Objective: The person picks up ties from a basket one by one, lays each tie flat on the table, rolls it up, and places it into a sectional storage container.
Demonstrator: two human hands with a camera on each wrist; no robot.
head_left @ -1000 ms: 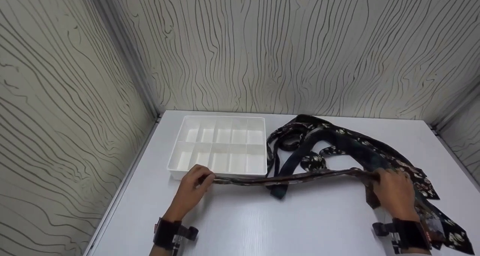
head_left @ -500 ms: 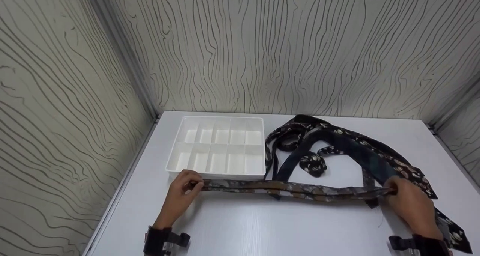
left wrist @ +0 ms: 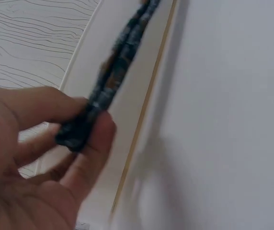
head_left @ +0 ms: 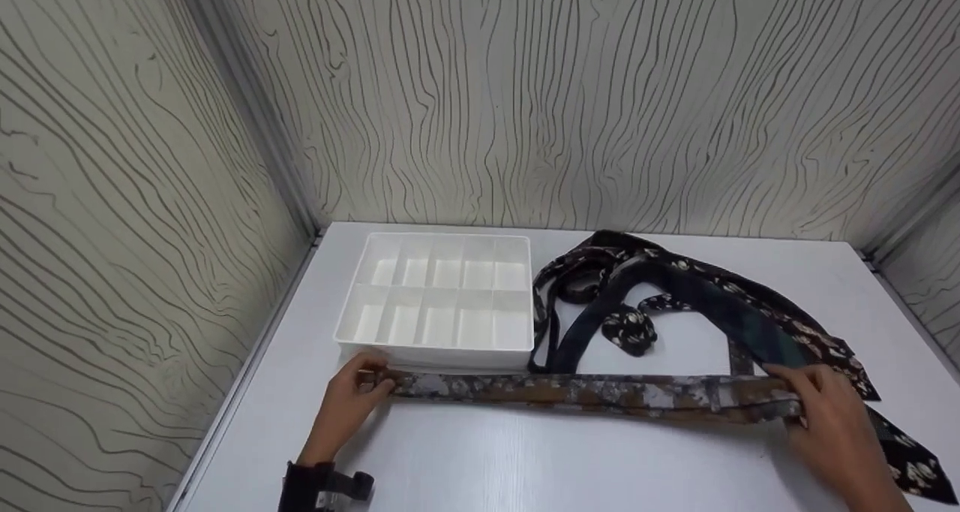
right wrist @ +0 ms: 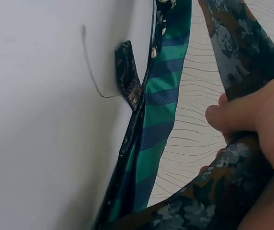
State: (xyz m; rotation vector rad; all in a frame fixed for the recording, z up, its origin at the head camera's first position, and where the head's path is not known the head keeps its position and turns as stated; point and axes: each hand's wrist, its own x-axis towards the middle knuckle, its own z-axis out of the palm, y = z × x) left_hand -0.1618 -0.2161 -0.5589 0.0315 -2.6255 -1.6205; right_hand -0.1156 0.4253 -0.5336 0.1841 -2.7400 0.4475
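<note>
A brown and grey floral necktie (head_left: 585,393) stretches sideways between my two hands, its patterned face toward the head camera. My left hand (head_left: 346,407) pinches its left end between thumb and fingers. In the left wrist view, that end of the necktie (left wrist: 113,72) is folded double and narrow above the left hand (left wrist: 46,158). At the other end my right hand (head_left: 838,426) grips the fabric. The right wrist view has the necktie (right wrist: 189,201) bending around the right hand (right wrist: 259,112), thumb on top.
Behind the held necktie stands a white divided box (head_left: 450,357) with two rows of bare compartments. To its right lie several tangled neckties, including a green and navy striped one (right wrist: 161,110) and a black floral one, with a bunched floral piece (head_left: 630,330) among them.
My hands have spread apart, the right one moving right and nearer, the left slightly left and nearer. The necktie between them has gone from narrow and twisted to flat and broad.
</note>
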